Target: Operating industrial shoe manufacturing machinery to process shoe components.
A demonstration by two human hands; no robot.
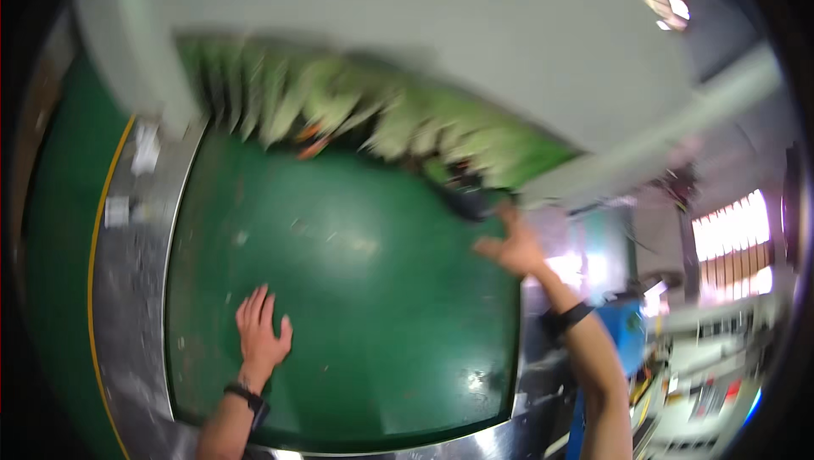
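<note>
Over the left part of a glossy green conveyor belt (356, 307), my left hand (263, 337) is stretched out with its fingers extended and holds nothing. At the belt's right edge my right hand (513, 244) reaches forward, thumb and forefinger spread. Just beyond its fingertips lies a dark, blurred object (466, 201), partly under a hanging green strip curtain (339, 100); whether the fingers touch it I cannot tell. A small orange item (314, 148) shows among the strips. Both wrists carry dark bands.
A large grey machine housing (407, 11) stands over the belt's far end. Metal rails (136, 290) border the belt, with white scraps (146, 150) on the left one. A blue bin (623, 333) stands at the right, with cluttered shelves and a bright window beyond.
</note>
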